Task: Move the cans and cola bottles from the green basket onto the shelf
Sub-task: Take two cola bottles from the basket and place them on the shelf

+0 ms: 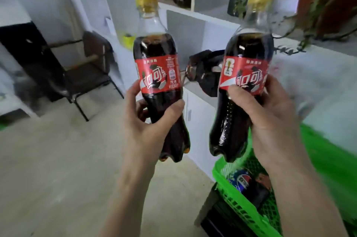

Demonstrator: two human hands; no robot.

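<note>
White shelf (pixel 193 29) fills twelve o'clock; green basket (pixel 241 204) sits at five o'clock, a can (pixel 241 178) inside. Left hand (pixel 146 122) grasps one cola bottle (pixel 158 74), right hand (pixel 270 118) another (pixel 245 82). Both grips are low, so the tall bottles may tip when set down.

1. Left cola bottle (pixel 157 74): dark cola, red label, yellow cap, held up nearly upright in the air
2. Right cola bottle (pixel 244 85): same kind, tilted slightly, above the green basket (pixel 316 159)
3. Green basket: mesh plastic, lower right
4. Blue can (pixel 241 178): lying inside the basket
5. White shelf (pixel 185 24): open compartments, behind the bottles
</note>
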